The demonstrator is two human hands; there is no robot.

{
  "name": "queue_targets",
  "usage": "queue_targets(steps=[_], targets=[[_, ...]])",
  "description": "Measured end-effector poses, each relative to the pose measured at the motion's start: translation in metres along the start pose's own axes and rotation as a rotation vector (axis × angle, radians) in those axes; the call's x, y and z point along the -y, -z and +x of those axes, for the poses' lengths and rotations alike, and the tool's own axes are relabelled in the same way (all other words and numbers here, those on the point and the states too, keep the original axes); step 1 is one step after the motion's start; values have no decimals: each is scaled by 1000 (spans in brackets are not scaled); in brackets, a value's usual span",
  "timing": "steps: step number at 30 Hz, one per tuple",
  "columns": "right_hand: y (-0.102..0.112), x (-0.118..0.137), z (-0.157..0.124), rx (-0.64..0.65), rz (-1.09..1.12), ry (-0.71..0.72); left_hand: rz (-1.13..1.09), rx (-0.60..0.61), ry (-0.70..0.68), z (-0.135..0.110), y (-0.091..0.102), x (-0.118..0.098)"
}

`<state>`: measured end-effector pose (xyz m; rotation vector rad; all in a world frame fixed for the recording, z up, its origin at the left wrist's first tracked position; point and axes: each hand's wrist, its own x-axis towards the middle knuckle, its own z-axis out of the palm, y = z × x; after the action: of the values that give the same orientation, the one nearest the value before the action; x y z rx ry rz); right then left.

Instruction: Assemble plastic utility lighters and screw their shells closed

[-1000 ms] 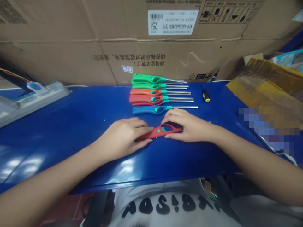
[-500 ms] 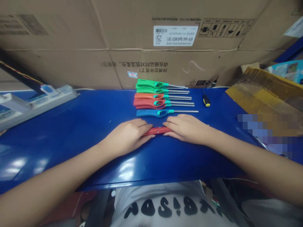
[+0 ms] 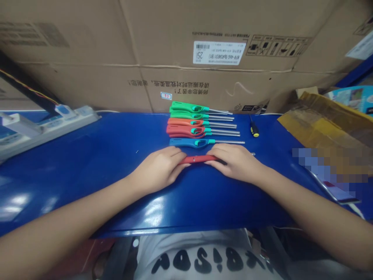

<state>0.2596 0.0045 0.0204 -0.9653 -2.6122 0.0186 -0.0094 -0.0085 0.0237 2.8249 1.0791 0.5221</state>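
Observation:
Between my two hands lies a red long-necked lighter (image 3: 198, 159), narrow edge turned up. My left hand (image 3: 163, 167) pinches its left end between thumb and fingers. My right hand (image 3: 233, 159) closes on its right part and hides most of the metal neck, whose tip shows past the knuckles. Just beyond my hands is a blue lighter (image 3: 186, 143). Behind it, red lighters (image 3: 183, 131), an orange lighter (image 3: 185, 122) and green lighters (image 3: 186, 109) lie in a row, their metal necks pointing right.
A black and yellow screwdriver (image 3: 254, 129) lies right of the lighters. White power strips (image 3: 49, 126) run along the left. A large cardboard box (image 3: 101, 85) stands at the back. On the right are a taped brown carton (image 3: 317, 116) and a partly blurred phone (image 3: 335, 188) on the blue table (image 3: 116, 214).
The red lighter has turned a little in my hands, so its edge faces up more. My right thumb has shifted, and the neck's tip now shows. The view has tilted slightly.

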Motion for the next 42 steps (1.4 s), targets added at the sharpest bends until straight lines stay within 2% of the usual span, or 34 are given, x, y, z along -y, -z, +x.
queue_targets(steps=[4,7,12,14,18,22,26,29,34,37,42], targets=[[1,-1,-3,-50,-85,47,-66,27,28,2,0,0],[1,0,-3,-62,-86,4,-89,38,64,3,0,0],[4,2,-1,49,185,-163,-86,23,2,3,4,1],[7,2,-1,67,315,-179,-24,10,-49,3,5,3],[11,3,-1,43,453,-32,71,-32,-152,1,5,4],[6,7,-4,-25,389,134,51,-10,-148,0,2,0],[0,13,-7,-189,285,191,11,3,-118,-1,-2,-3],[-1,16,-6,-238,230,190,46,0,-117,0,-4,-2],[3,14,-2,-124,152,119,106,20,-103,1,-2,4],[9,7,-2,-53,68,125,118,38,-103,1,1,7],[18,-7,-5,89,22,46,137,64,-97,1,7,12]])
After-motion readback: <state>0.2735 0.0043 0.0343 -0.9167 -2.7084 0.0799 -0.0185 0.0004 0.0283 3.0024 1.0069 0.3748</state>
